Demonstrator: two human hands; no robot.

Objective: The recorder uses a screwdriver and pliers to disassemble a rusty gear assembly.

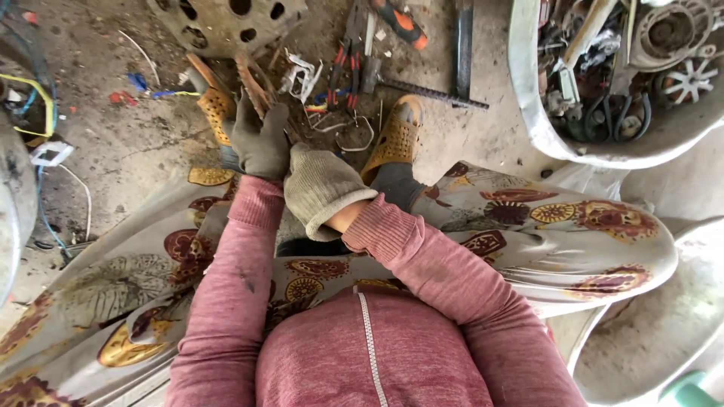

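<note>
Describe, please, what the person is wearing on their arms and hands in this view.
Both arms are covered by long sleeves of a heathered pinkish-red knit top with ribbed cuffs and a pale zip down the front. The left hand wears a dark grey work glove, grimy and worn. The right hand wears a lighter beige-grey knitted glove, also soiled. No cables or markings show on either.

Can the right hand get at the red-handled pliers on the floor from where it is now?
Probably yes. The pliers lie in the open just beyond the right hand, nothing on top, only loose wires between.
</note>
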